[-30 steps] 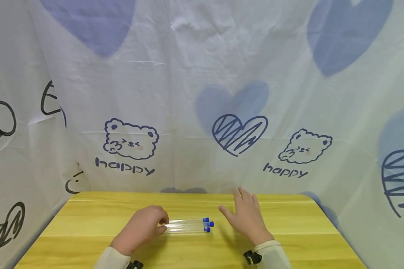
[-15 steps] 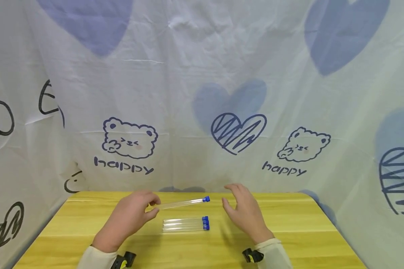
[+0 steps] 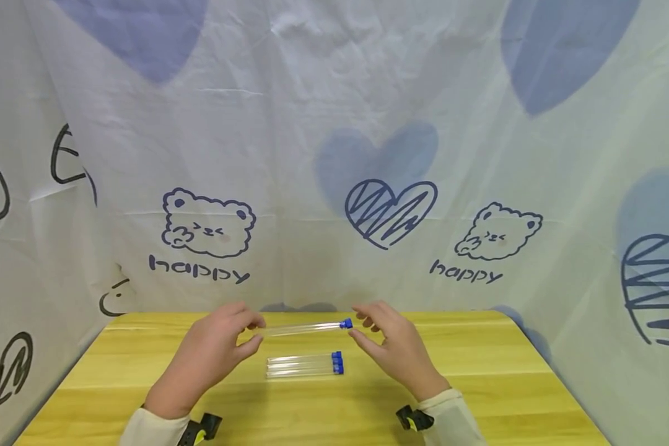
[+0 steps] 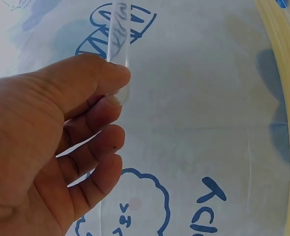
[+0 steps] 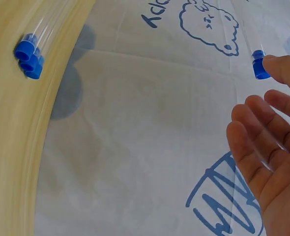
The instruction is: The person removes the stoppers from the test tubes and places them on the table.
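My left hand [image 3: 255, 331] pinches the closed end of a clear test tube [image 3: 303, 328] between thumb and fingers [image 4: 113, 81] and holds it level above the yellow table [image 3: 479, 371]. The tube's blue cap [image 3: 345, 323] points right. My right hand [image 3: 360, 329] hovers at that cap with its fingers loosely spread. One fingertip [image 5: 282, 66] is right beside the cap [image 5: 259, 70], and no finger curls round it. Under the held tube, a few more clear tubes [image 3: 301, 366] with blue caps [image 5: 29, 56] lie side by side on the table.
A white cloth [image 3: 334, 155] printed with bears and hearts walls in the table on the back and both sides. The table's far edge [image 3: 457, 314] meets the cloth just behind my hands. Each wrist wears a small black camera mount [image 3: 415, 419].
My left hand lifted one tube off the group on the table and holds it level. My right hand moved left, up to the blue cap.
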`<state>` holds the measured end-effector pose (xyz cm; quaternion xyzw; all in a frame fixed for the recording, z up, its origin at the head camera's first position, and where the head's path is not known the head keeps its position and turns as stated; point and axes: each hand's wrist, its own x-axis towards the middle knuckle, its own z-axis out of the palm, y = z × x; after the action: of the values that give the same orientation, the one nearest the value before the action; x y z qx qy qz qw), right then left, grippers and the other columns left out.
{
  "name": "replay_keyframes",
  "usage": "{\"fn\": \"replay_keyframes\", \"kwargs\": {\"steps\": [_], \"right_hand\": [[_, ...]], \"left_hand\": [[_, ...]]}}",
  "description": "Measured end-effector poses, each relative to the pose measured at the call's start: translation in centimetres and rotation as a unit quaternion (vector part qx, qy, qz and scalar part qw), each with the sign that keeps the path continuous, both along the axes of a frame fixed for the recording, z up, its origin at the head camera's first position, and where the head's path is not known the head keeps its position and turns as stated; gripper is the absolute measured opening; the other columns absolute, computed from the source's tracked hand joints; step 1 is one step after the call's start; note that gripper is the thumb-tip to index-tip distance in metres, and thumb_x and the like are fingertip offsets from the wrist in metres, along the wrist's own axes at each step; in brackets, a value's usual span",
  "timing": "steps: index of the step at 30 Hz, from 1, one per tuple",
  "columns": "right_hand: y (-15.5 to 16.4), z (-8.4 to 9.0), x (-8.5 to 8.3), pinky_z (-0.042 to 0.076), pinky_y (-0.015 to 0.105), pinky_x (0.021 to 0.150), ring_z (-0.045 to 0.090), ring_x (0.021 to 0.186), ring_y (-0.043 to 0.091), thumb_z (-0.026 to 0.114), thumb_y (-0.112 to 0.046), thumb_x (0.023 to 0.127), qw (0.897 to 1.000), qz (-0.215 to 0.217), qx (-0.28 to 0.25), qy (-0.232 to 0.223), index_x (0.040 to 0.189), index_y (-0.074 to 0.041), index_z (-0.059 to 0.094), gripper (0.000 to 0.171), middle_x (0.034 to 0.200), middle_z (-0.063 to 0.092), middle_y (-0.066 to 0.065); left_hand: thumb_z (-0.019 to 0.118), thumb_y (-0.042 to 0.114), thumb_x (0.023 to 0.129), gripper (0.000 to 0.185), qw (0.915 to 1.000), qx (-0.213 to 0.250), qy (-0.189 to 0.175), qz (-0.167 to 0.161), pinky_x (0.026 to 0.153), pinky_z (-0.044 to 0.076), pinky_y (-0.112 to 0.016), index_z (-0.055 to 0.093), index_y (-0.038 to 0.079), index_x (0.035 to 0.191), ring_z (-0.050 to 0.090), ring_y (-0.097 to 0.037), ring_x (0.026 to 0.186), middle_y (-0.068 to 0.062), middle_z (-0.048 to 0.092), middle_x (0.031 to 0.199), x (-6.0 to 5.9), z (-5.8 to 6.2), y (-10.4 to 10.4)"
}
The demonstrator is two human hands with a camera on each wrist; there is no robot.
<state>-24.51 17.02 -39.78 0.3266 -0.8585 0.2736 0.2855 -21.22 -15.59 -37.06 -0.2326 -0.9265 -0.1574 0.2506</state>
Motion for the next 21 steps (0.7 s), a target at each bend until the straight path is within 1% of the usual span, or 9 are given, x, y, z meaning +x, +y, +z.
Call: {"fn": "replay_keyframes", "kwargs": {"steps": [4, 12, 21], "right_hand": [[0.01, 0.13, 0.14, 0.059, 0.024, 0.073, 0.066, 0.086, 0.010, 0.081, -0.017, 0.091, 1.000, 0.013, -0.003, 0.015, 0.122, -0.013, 0.070, 0.033, 0.105, 0.070, 0.000], [0.05, 0.35, 0.19, 0.058, 0.022, 0.070, 0.064, 0.083, 0.007, 0.081, -0.017, 0.091, 0.999, 0.030, -0.013, 0.034, 0.112, -0.014, 0.074, 0.023, 0.103, 0.069, -0.006], [0.07, 0.31, 0.35, 0.058, 0.022, 0.069, 0.066, 0.082, 0.010, 0.080, -0.014, 0.092, 0.998, 0.040, -0.026, 0.047, 0.110, -0.011, 0.074, 0.019, 0.102, 0.070, -0.005]], "left_hand": [[0.087, 0.016, 0.083, 0.017, 0.9998, 0.004, 0.016, -0.010, 0.065, 0.053, -0.026, 0.075, 0.022, 0.093, 0.062, -0.006, 0.082, 0.010, 0.067, 0.092, 0.20, 0.16, 0.09], [0.087, 0.016, 0.083, 0.018, 0.9995, 0.008, 0.026, -0.014, 0.066, 0.055, -0.026, 0.075, 0.021, 0.096, 0.063, -0.006, 0.082, 0.011, 0.067, 0.093, 0.46, 0.54, 0.29], [0.086, 0.016, 0.086, 0.021, 0.9994, 0.029, 0.010, -0.017, 0.068, 0.056, -0.027, 0.073, 0.024, 0.100, 0.065, -0.007, 0.085, 0.013, 0.068, 0.099, 0.74, 0.54, 0.49]]}}
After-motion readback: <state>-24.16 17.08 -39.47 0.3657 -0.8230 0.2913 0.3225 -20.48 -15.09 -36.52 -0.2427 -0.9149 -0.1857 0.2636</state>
